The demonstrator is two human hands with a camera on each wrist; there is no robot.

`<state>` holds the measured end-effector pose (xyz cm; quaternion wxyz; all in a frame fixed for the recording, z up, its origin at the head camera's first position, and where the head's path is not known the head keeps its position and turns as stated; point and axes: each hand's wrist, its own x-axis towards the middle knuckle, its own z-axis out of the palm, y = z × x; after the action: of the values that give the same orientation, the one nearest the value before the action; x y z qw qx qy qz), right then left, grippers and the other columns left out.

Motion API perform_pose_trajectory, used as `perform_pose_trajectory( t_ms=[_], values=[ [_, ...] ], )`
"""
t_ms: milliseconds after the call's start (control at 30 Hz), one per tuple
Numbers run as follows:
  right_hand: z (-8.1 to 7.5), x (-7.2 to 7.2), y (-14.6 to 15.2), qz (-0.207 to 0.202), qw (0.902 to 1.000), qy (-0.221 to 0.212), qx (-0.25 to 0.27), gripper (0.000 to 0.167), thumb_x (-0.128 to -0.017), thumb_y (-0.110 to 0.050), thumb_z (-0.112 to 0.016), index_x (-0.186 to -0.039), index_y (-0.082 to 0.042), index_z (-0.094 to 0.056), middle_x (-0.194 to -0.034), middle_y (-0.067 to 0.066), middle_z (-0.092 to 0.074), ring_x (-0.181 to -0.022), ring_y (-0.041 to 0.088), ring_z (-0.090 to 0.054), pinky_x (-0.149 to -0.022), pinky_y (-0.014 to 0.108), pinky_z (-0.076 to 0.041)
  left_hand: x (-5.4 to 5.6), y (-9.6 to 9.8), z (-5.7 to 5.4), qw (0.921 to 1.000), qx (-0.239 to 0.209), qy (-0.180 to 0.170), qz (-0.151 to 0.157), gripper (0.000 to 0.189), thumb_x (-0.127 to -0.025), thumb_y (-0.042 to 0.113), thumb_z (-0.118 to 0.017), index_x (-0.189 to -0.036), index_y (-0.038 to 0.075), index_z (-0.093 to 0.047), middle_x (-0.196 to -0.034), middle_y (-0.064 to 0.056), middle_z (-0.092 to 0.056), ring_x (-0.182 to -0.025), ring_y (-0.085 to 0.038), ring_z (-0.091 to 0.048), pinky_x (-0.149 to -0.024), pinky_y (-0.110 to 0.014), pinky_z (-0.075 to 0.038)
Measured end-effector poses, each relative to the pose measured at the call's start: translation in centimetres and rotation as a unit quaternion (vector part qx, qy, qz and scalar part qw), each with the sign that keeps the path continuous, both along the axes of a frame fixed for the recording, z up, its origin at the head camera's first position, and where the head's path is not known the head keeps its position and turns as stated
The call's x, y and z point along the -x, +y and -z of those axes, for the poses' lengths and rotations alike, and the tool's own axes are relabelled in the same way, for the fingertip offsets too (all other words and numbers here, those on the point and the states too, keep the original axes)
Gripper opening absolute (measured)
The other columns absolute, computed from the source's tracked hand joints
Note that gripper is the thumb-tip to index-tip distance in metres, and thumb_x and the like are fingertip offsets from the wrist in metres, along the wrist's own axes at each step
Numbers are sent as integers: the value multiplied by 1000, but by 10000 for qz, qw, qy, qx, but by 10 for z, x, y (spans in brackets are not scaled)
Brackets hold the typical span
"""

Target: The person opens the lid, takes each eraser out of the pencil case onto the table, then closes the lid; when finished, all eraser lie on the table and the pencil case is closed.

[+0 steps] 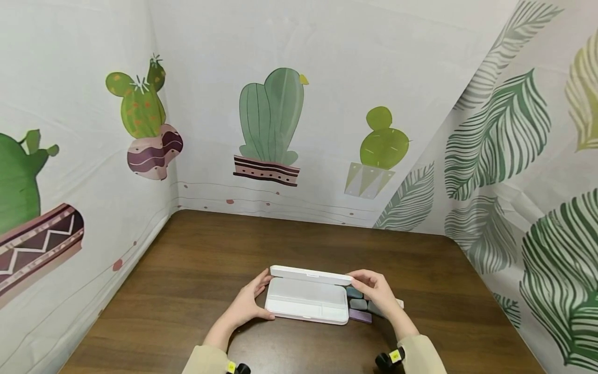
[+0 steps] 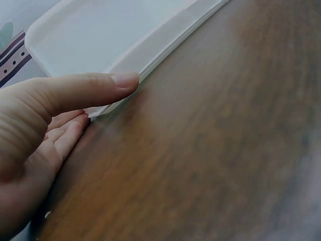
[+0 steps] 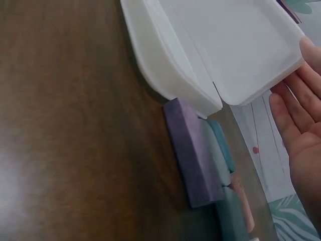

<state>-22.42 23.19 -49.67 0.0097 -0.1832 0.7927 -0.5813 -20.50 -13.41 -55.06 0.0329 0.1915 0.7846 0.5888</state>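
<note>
A white plastic pencil case lies on the table with its hinged lid raised at the back. Shallow compartments show inside, with nothing in them. My left hand grips the case's left end, the thumb at the front corner and the fingers along the side. At the lid's right corner, my right hand pinches the edge between thumb and fingers. Just beyond the case's right end lie a purple block, a grey block and a teal block, partly below my right hand.
A dark grey-green block and a pinkish piece lie farther right beside the others. The brown wooden table meets cloth walls printed with cacti and leaves at its back and sides.
</note>
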Motion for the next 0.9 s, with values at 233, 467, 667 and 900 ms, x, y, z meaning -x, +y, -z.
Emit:
perform_pose_trajectory(
  t_ms=[233, 467, 667, 900],
  values=[
    [13, -8, 5, -592, 9959, 530, 436, 20, -91, 4, -61, -108, 13, -64, -111, 6, -72, -102, -1, -64, -86, 14, -55, 0, 1, 0, 10000, 26, 20, 7, 117, -57, 1, -92, -150, -11, -22, -142, -32, -46, -135, -44, -41, -115, -44, -37],
    [20, -17, 8, -896, 9932, 530, 512, 21, -89, 6, -62, -109, 12, -64, -119, 15, -69, -111, -1, -62, -91, 14, -54, -1, 0, 0, 9998, -70, -197, -26, 118, -57, 1, -92, -151, -8, -21, -145, -32, -42, -137, -43, -40, -116, -44, -35],
    [26, -22, 9, -958, 9925, 657, 371, 21, -87, 7, -64, -108, 7, -66, -118, 28, -65, -117, -1, -59, -100, 12, -48, -1, 0, 1, 10000, -62, -76, 1, 118, -57, 0, -92, -151, -10, -21, -145, -33, -42, -136, -45, -40, -116, -41, -37],
    [31, -28, 10, -1062, 9914, 734, 188, 22, -84, 6, -69, -106, 2, -69, -116, 18, -69, -120, -2, -57, -103, 9, -41, -1, -1, 0, 9999, -95, -22, 38, 117, -57, -1, -91, -150, -12, -21, -143, -33, -43, -136, -46, -40, -116, -49, -33]
  ],
)
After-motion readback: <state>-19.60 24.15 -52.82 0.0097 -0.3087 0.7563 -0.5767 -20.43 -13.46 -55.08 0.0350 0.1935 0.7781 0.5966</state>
